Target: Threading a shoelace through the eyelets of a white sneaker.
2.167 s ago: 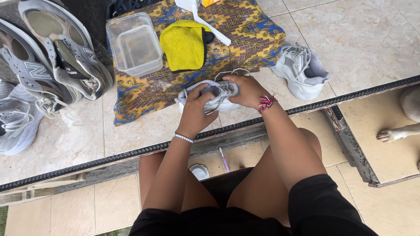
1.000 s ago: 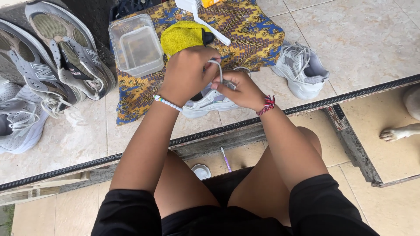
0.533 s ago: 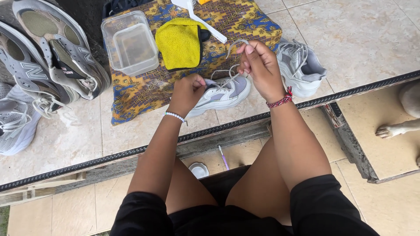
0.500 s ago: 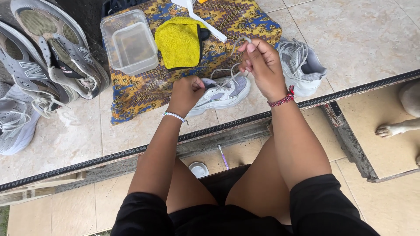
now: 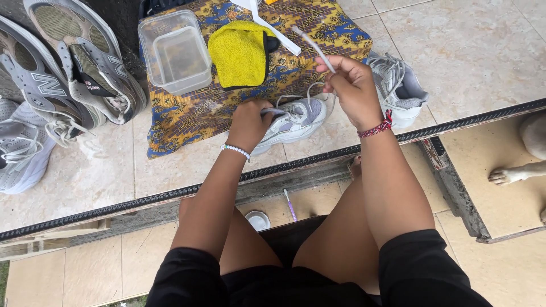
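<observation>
Two hands share one small pale grey sneaker [image 5: 296, 118], lying on the tiled ledge at the near edge of the patterned cloth [image 5: 187, 113]. Our left hand [image 5: 250, 120] is closed over its heel end, pinning it down. Our right hand [image 5: 351, 85] is lifted above the toe, fingers pinched on the white lace [image 5: 311, 44], drawn up taut. Pulling evenly while bracing the shoe should let the lace slide cleanly. Beyond lie a yellow cloth [image 5: 240, 52] and a clear tub [image 5: 175, 52].
</observation>
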